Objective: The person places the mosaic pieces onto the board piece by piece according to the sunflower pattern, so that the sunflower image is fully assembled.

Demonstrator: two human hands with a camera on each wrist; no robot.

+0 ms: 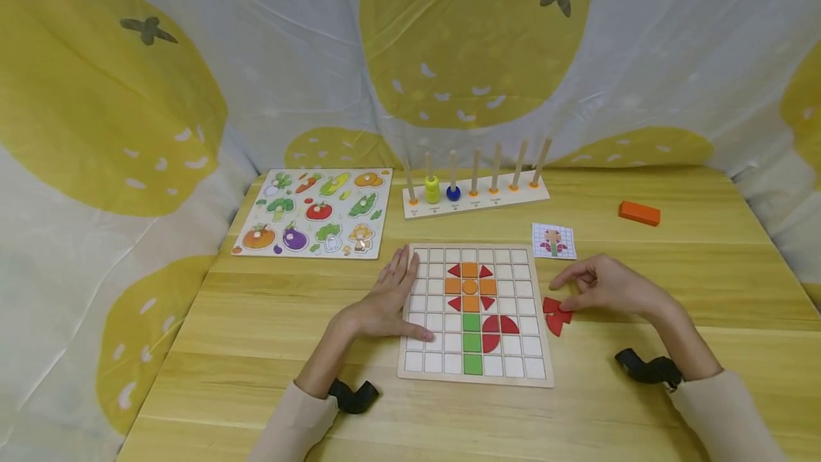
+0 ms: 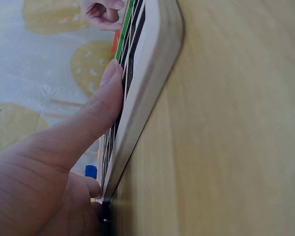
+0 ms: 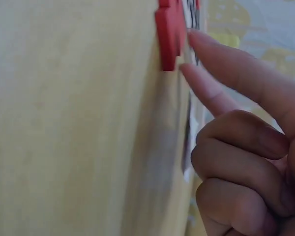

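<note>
A wooden grid board (image 1: 442, 381) lies in front of me, with orange squares (image 1: 470, 269), small red triangles (image 1: 454, 303), green squares (image 1: 472, 342) and red quarter-circle pieces (image 1: 491, 342) set in its cells. My left hand (image 1: 385, 299) rests along the board's left edge, fingers straight, thumb reaching over the cells. Just right of the board lies a small heap of loose red pieces (image 1: 556, 316). Over that heap is my right hand (image 1: 606, 286), its thumb tip at the top of the pieces. In the right wrist view, thumb and index finger stand apart near a red piece (image 3: 168, 37), other fingers curled.
A pattern card (image 1: 554, 241) lies by the board's upper right corner. Behind stand a peg rack (image 1: 507, 198) with yellow and blue beads and, to its left, a vegetable puzzle board (image 1: 308, 212). An orange block (image 1: 639, 213) lies at the far right.
</note>
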